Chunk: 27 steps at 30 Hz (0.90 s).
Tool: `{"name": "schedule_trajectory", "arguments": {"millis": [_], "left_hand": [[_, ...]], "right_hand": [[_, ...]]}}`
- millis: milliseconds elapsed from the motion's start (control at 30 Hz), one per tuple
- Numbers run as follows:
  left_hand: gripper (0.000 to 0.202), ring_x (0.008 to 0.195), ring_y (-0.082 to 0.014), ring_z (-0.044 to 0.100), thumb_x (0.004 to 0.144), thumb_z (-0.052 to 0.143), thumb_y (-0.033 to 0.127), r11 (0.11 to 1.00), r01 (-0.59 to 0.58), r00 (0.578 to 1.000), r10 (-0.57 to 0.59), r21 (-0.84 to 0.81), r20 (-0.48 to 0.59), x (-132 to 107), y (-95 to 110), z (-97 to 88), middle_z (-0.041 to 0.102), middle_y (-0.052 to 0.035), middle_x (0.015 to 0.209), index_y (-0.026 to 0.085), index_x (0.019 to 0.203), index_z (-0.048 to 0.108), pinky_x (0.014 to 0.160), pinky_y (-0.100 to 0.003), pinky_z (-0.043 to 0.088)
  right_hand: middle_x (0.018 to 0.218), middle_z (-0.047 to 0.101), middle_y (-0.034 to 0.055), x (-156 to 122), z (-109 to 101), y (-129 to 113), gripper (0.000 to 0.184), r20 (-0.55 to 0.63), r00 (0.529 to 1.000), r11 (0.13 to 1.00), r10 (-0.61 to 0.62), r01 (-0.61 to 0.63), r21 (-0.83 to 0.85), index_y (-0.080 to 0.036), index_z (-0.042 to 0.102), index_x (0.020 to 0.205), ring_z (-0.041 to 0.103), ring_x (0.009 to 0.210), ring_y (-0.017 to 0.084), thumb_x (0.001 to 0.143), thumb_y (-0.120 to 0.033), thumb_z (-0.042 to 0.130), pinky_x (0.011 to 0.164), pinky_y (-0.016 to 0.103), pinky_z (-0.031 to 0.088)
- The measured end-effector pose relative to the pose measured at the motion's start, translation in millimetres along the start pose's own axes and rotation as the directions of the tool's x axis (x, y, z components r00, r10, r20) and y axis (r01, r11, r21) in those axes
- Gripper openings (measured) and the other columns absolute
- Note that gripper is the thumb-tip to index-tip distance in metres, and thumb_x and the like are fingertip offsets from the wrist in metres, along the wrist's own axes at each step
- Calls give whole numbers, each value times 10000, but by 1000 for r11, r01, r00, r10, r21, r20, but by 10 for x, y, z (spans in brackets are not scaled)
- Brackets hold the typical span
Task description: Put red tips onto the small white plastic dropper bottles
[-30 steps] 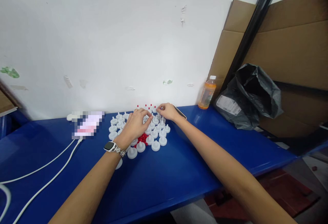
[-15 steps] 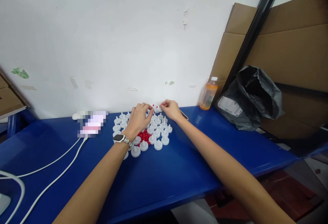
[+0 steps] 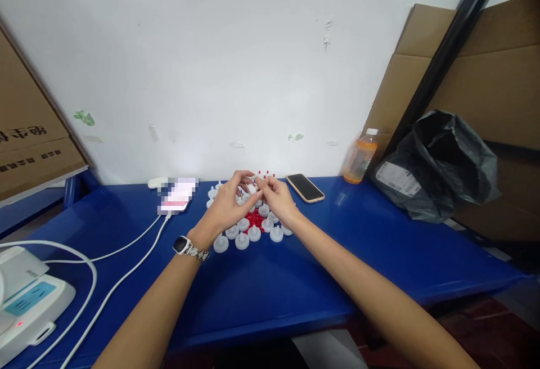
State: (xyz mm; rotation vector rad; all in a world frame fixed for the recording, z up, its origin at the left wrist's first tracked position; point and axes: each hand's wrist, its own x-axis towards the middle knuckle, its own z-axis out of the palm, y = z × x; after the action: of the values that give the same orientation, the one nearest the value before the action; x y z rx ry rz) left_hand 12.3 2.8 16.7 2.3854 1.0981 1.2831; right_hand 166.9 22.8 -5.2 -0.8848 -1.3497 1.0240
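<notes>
My left hand [image 3: 228, 206] curls its thumb and fingers around a white nozzle cap [image 3: 252, 189], lifted above the others. Against that cap my right hand [image 3: 279, 199] is closed in a pinch; its fingertips hide whatever lies between them. Beneath and around both hands, several white nozzle caps [image 3: 242, 241] stand on the table with their spouts up. A heap of small red tips [image 3: 255, 220] lies among them. Behind my right hand, several caps carry red tips [image 3: 267, 173] on their spouts. My hands cover part of the group.
On the blue table [image 3: 270, 290], a phone [image 3: 307, 187] lies right of the caps, and a cabled phone [image 3: 177, 196] lies left. An orange drink bottle [image 3: 360, 156] and a grey plastic bag [image 3: 439, 166] stand right. A white power strip [image 3: 37, 307] sits front left.
My right hand has come back from the far caps and meets the left. A white cap now shows between them. The view has shifted left, uncovering the power strip.
</notes>
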Motion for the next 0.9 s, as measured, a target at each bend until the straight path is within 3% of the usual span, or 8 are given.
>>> {"name": "schedule_trajectory", "arguments": {"millis": [200,333,500,600,667,800,900], "left_hand": [[279,812,-170,579,925,570,368,998,-67,996,67,0,56,-29,19,50,620,-32,939,215,1156,531,750,-304,460],[239,715,-146,532,940,541,382,998,-43,998,45,-42,45,-28,50,99,551,8,786,208,1103,543,701,-278,435],[298,638,-131,498,943,513,492,962,98,994,-84,-256,65,-15,-16,27,517,24,688,202,1001,554,622,-257,404],[439,562,-113,425,992,335,555,902,187,973,-226,-390,-57,-11,-139,-102,458,24,632,189,855,536,565,-253,360],[424,574,-111,413,971,403,560,920,224,965,-255,-323,-57,-12,-203,-157,466,22,661,184,863,568,558,-250,343],[357,675,-132,497,923,536,513,973,201,979,-196,-114,60,-32,-217,-140,611,-5,843,208,1082,633,623,-257,401],[384,724,-152,561,873,617,506,983,177,980,-171,-48,99,-46,-185,-88,656,-12,859,215,1121,655,674,-273,444]], "right_hand": [[550,342,-46,-71,-59,-8,492,71,997,991,-39,47,-127,-222,399,630,319,509,115,894,-633,460,493,266,279],[570,370,-32,-136,-41,-56,493,64,993,974,-104,114,-194,-213,430,643,336,541,123,927,-615,401,520,271,291],[561,381,-30,-77,-129,-93,498,0,989,966,-148,145,-215,-212,419,622,352,545,122,949,-585,382,547,275,308],[536,340,-37,-30,-259,-93,508,-71,987,957,-147,124,-261,-221,364,585,330,527,119,966,-556,343,552,277,309],[559,377,-37,-46,-296,-88,462,4,989,926,-146,138,-352,-216,391,614,363,548,121,963,-517,381,571,272,318],[673,539,-29,-138,-251,-73,249,275,953,791,-126,263,-553,-207,549,779,482,647,134,887,-430,577,642,267,351],[715,573,-27,-157,-275,-84,201,288,952,828,-106,244,-504,-209,618,951,495,656,136,869,-392,601,670,276,377]]}}
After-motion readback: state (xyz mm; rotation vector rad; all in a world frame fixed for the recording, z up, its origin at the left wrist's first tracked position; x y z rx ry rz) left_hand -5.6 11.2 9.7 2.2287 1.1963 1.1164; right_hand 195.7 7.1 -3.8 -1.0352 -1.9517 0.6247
